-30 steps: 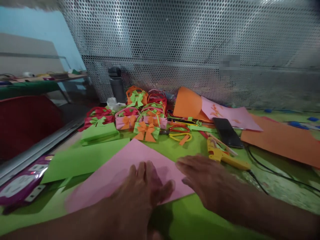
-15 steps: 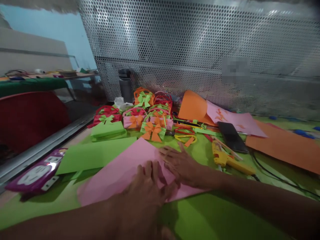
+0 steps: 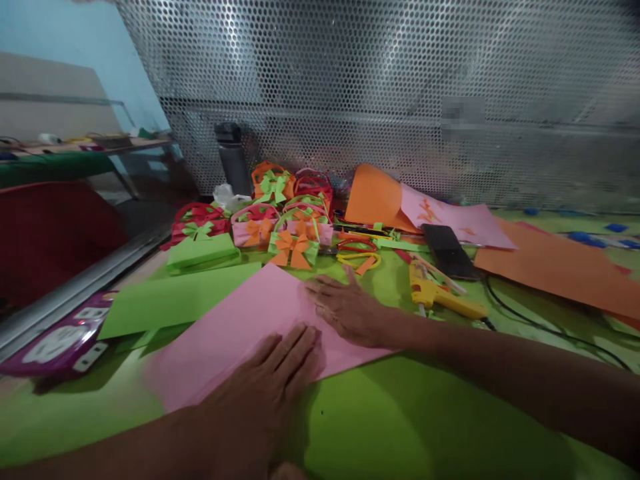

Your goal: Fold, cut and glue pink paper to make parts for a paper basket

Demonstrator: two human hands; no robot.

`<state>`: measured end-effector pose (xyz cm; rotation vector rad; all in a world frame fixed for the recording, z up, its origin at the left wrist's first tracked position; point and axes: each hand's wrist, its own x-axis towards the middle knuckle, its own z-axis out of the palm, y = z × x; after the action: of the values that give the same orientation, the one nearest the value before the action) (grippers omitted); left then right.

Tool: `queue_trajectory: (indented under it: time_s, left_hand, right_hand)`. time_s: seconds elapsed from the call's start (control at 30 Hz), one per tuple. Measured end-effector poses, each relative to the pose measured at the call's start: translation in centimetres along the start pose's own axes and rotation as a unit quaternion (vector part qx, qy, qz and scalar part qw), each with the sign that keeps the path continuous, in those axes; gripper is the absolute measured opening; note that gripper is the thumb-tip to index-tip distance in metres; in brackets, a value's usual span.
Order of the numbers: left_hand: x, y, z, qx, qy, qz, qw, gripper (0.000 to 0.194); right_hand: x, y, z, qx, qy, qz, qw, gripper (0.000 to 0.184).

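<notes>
Left hand (image 3: pixel 275 373) and right hand (image 3: pixel 350 310) lie palm-down on a pink sheet (image 3: pixel 240 310) at the near side of the green-topped table (image 3: pixel 80 413).
The hands are close to each other, fingers extended and gripping nothing. Uneven pressure from the two palms could skew or crease the sheet. It seems to overlap a green sheet (image 3: pixel 175 300), which might drag along if the pink one slides. Past the right hand lies a yellow glue gun (image 3: pixel 427 293) that a sideways sweep could knock. Beyond stand small paper bags (image 3: pixel 294 250), easily crushed by a long reach.
</notes>
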<state>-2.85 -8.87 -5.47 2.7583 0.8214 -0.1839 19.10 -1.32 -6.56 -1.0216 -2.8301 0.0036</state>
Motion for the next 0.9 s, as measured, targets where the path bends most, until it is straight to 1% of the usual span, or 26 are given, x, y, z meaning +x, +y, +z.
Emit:
queue_trajectory:
  time_s: [0.07, 0.13, 0.17, 0.23, 0.27, 0.3, 0.33, 0.37, 0.4, 0.43, 0.47, 0.5, 0.57, 0.6, 0.67, 0.8, 0.9]
  left_hand:
    - [-1.1, 0.0, 0.9, 0.011, 0.01, -0.01, 1.0, 0.09]
    - [-2.4, 0.0, 1.9, 0.032, 0.05, -0.031, 0.998, 0.085]
    - [-3.1, 0.0, 2.3, 0.047, 0.068, -0.042, 0.996, 0.08]
    - [-4.2, 0.0, 2.7, 0.085, 0.09, -0.065, 0.99, 0.065]
    - [-4.4, 0.1, 2.4, 0.102, 0.092, -0.075, 0.988, 0.06]
    - [-4.4, 0.2, 1.8, 0.116, 0.093, -0.083, 0.985, 0.059]
    - [-4.0, 0.3, 1.0, 0.122, 0.082, -0.092, 0.985, 0.065]
    - [-3.4, 0.5, -0.1, 0.121, 0.067, -0.1, 0.985, 0.075]
    - [-2.6, 0.7, -1.3, 0.115, 0.048, -0.113, 0.986, 0.082]
    - [-1.5, 0.9, -2.5, 0.099, 0.019, -0.116, 0.988, 0.085]
    - [-0.4, 1.0, -3.5, 0.085, 0.005, -0.118, 0.989, 0.084]
    - [0.8, 1.1, -4.3, 0.07, -0.014, -0.119, 0.99, 0.079]
    - [2.5, 1.1, -4.9, 0.051, -0.034, -0.095, 0.994, 0.08]
    - [2.9, 1.0, -4.7, 0.044, -0.034, -0.079, 0.995, 0.081]
    - [3.2, 0.8, -3.8, 0.033, -0.016, -0.048, 0.998, 0.083]
    - [2.2, 0.2, -1.4, 0.023, 0.038, 0.006, 0.999, 0.085]
    - [2.0, -0.1, -0.2, 0.028, 0.076, 0.027, 0.996, 0.083]
  right_hand:
    - [0.0, -0.1, -0.2, 0.006, 0.001, 0.002, 1.0, 0.046]
    - [0.0, -0.1, -0.1, 0.009, 0.006, 0.006, 1.0, 0.046]
    - [0.0, -0.1, -0.1, 0.009, 0.008, 0.009, 1.0, 0.046]
    - [0.1, -0.1, 0.1, 0.006, 0.008, 0.011, 1.0, 0.047]
    - [0.1, -0.1, 0.1, 0.004, 0.008, 0.011, 1.0, 0.047]
    - [0.1, -0.1, 0.2, 0.003, 0.008, 0.009, 1.0, 0.047]
    - [0.1, -0.1, 0.2, 0.003, 0.009, 0.006, 1.0, 0.047]
    - [0.1, -0.1, 0.1, 0.004, 0.012, 0.004, 1.0, 0.047]
    - [0.0, 0.0, 0.1, 0.005, 0.014, 0.0, 1.0, 0.047]
    - [0.0, 0.0, 0.0, 0.005, 0.015, -0.006, 1.0, 0.047]
    - [0.0, 0.1, -0.1, 0.005, 0.015, -0.011, 1.0, 0.046]
    - [0.0, 0.2, -0.1, 0.003, 0.015, -0.018, 1.0, 0.045]
    - [0.0, 0.7, -0.2, -0.006, 0.013, -0.029, 0.999, 0.045]
    - [0.1, 1.0, -0.2, -0.011, 0.011, -0.032, 0.999, 0.045]
    - [0.3, 1.7, -0.1, -0.024, 0.007, -0.043, 0.999, 0.045]
    - [0.7, 2.5, -0.1, -0.051, 0.004, -0.076, 0.996, 0.046]
    - [0.8, 2.4, -0.2, -0.077, 0.011, -0.078, 0.994, 0.045]
